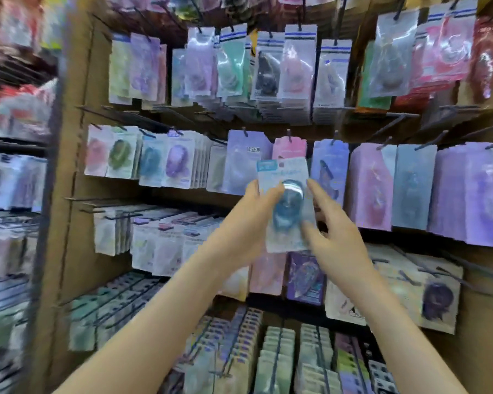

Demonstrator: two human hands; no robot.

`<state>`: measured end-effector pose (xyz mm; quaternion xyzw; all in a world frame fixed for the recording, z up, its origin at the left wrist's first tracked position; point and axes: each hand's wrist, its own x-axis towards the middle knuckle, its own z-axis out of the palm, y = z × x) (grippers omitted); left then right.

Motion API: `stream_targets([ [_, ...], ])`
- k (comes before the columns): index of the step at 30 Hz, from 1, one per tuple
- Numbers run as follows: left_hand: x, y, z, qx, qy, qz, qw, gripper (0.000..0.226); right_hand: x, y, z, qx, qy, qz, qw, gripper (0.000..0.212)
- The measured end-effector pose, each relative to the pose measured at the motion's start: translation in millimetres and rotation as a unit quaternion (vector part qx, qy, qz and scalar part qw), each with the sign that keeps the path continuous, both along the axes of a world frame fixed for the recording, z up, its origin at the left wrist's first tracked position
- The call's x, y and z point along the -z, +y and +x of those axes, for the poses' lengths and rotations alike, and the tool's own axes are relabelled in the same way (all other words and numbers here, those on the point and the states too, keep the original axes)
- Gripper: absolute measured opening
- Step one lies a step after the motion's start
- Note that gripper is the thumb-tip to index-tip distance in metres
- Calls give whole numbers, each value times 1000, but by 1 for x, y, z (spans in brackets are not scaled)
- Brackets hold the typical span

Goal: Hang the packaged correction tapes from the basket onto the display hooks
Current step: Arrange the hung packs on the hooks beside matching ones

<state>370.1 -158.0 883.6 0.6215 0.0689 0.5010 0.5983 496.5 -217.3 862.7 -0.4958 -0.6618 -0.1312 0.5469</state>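
The left forearm [160, 317] and right forearm [396, 322] rise from the bottom edge and meet in front of the display.

The left hand [248, 214] grips a packaged correction tape [285, 200] by its left edge, thumb across the front and fingers behind. This keeps the card upright with its top end free. The right hand [333, 231] is spread along the pack's right edge, index finger straight and thumb lying near the lower corner. It probably steadies the card so the hanging hole can be lined up. Blur hides whether the thumb really presses.

Just above the hands a display hook [289, 133] carries a pink pack [289, 149]. That looks like the row being aimed at, though the held pack is not on any hook yet. The basket is not in view.

Behind the hands stands a brown backing board [77, 155] with rows of dark hooks, most of them loaded with pastel packs. A few empty hooks [97, 112] jut out up and to the left of the left hand. Further left is another crowded rack [12, 177], heavily blurred. The setting reads as a narrow shop aisle.
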Motion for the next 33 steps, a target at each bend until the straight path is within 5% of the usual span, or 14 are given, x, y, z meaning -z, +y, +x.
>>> stream_targets([
  [3,12,33,-57,-83,12,96,992,18,5,40,-55,-36,31,9,999,56],
  [8,9,121,-176,-192,18,121,974,16,1,125,-168,-50,16,10,999,56],
  [13,-12,218,-268,-146,17,119,982,18,-27,218,-271,-14,-14,17,1000,82],
  [17,-34,279,-295,-84,-14,144,986,31,-55,268,-298,95,-35,24,995,74],
  [19,-38,308,-298,-190,27,236,953,33,-67,286,-297,182,-26,32,983,70],
  [22,-33,345,-294,-402,124,418,805,44,-77,298,-297,282,-37,7,959,67],
  [24,-31,365,-289,-453,167,466,742,55,-77,304,-299,314,-49,9,948,66],
  [33,-34,385,-270,-467,169,500,710,74,-86,305,-309,427,-69,-3,902,67],
])
